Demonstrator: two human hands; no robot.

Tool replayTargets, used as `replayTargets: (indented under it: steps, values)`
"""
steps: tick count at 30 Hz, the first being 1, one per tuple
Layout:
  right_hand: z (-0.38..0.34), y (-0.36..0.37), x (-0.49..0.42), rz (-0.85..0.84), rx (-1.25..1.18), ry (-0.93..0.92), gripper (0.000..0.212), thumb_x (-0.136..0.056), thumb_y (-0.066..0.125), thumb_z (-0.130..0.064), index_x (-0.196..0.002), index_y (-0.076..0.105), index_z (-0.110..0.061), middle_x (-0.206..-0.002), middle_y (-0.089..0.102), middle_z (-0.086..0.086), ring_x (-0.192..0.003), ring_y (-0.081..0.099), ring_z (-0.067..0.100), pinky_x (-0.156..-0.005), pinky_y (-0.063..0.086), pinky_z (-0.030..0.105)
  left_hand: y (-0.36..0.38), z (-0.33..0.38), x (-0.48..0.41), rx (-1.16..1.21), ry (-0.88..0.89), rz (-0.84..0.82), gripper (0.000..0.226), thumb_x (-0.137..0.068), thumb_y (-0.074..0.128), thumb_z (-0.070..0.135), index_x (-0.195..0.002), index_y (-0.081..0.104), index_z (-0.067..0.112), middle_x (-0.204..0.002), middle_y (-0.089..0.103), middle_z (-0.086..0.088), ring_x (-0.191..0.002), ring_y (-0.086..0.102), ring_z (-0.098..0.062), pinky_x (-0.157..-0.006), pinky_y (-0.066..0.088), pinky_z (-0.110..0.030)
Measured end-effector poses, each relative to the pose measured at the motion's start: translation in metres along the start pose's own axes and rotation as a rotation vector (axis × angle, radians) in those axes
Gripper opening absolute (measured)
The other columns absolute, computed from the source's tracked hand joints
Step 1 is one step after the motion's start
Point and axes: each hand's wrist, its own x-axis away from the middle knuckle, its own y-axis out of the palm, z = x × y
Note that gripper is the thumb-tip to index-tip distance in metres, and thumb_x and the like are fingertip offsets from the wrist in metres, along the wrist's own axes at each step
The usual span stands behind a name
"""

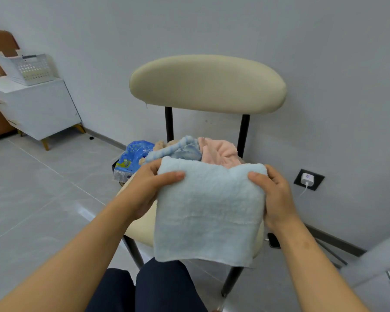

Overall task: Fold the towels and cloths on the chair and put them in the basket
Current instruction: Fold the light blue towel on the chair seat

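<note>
A folded light blue towel hangs in front of me over the cream chair. My left hand pinches its upper left corner, thumb on the front. My right hand grips the upper right corner the same way. Behind the towel, on the chair seat, lies a heap of cloths: a blue striped one and a pink one. A white perforated basket stands on a white cabinet far to the left.
The white cabinet stands by the wall at the left. A blue patterned bag sits on the floor left of the chair. A charger is plugged into a wall socket at the right, and a phone lies on the floor.
</note>
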Motion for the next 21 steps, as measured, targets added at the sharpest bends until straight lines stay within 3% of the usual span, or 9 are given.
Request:
replayTargets:
  steps: [3,6,9,11,13,15,18,21]
  values:
    - [0.009,-0.004,-0.008,0.021,0.023,0.106,0.019,-0.083,0.063,-0.026,-0.065,0.068,-0.029,-0.071,0.067,-0.007,-0.069,0.059,0.012,-0.063,0.045,0.03,0.004,-0.014,-0.01,0.114,-0.148,0.061,0.01,-0.084,0.064,0.026,-0.091,0.071,0.025,-0.091,0.074,0.001,-0.086,0.068,-0.016,-0.081,0.052,-0.034]
    - [0.03,-0.011,-0.015,-0.065,-0.018,0.318,0.014,-0.09,0.056,-0.024,-0.094,0.067,-0.031,-0.09,0.073,-0.006,-0.081,0.067,0.014,-0.067,0.05,0.031,0.0,-0.035,-0.022,0.137,-0.349,0.144,0.02,-0.09,0.056,0.037,-0.102,0.068,0.026,-0.093,0.074,-0.001,-0.091,0.067,-0.019,-0.08,0.051,-0.035]
    - [0.057,-0.015,-0.017,-0.137,0.034,0.491,0.025,-0.085,0.063,-0.025,-0.107,0.059,-0.037,-0.103,0.07,-0.005,-0.095,0.065,0.017,-0.074,0.051,0.034,-0.007,-0.062,-0.027,0.049,-0.477,0.035,0.039,-0.085,0.066,0.032,-0.122,0.053,0.027,-0.1,0.071,-0.001,-0.092,0.066,-0.019,-0.076,0.052,-0.035]
    - [0.075,-0.016,-0.015,-0.103,0.109,0.573,0.032,-0.086,0.064,-0.019,-0.114,0.054,-0.032,-0.106,0.066,-0.004,-0.094,0.063,0.017,-0.071,0.05,0.033,-0.011,-0.08,-0.027,-0.128,-0.527,-0.046,0.065,-0.074,0.076,0.031,-0.127,0.041,0.04,-0.114,0.063,0.008,-0.101,0.061,-0.016,-0.077,0.05,-0.035]
    - [0.093,-0.017,-0.015,-0.018,0.165,0.604,0.042,-0.084,0.066,-0.015,-0.121,0.048,-0.026,-0.111,0.062,0.001,-0.096,0.061,0.02,-0.075,0.052,0.035,-0.014,-0.094,-0.03,-0.255,-0.528,-0.034,0.074,-0.068,0.078,0.033,-0.127,0.035,0.047,-0.119,0.055,0.015,-0.104,0.055,-0.01,-0.077,0.047,-0.032]
    - [0.105,-0.018,-0.017,0.062,0.227,0.563,0.038,-0.083,0.067,-0.012,-0.117,0.05,-0.02,-0.112,0.06,0.006,-0.094,0.06,0.021,-0.076,0.051,0.035,-0.016,-0.105,-0.036,-0.231,-0.467,0.035,0.078,-0.065,0.079,0.029,-0.132,0.04,0.035,-0.124,0.055,0.008,-0.106,0.055,-0.013,-0.081,0.047,-0.032]
    - [0.109,-0.015,-0.023,0.12,0.356,0.477,0.012,-0.085,0.065,-0.014,-0.092,0.056,-0.017,-0.107,0.061,0.008,-0.089,0.058,0.019,-0.077,0.049,0.035,-0.011,-0.111,-0.044,-0.186,-0.406,0.207,0.061,-0.076,0.078,0.021,-0.128,0.046,0.02,-0.117,0.057,0.001,-0.098,0.056,-0.016,-0.073,0.048,-0.029]
    - [0.107,-0.012,-0.028,0.184,0.661,0.34,0.015,-0.082,0.066,-0.024,-0.077,0.053,-0.019,-0.102,0.051,0.004,-0.089,0.053,0.021,-0.081,0.048,0.037,-0.012,-0.118,-0.053,-0.707,-0.348,0.312,0.055,-0.076,0.075,0.035,-0.123,0.053,0.02,-0.124,0.051,-0.004,-0.11,0.05,-0.024,-0.09,0.045,-0.036]
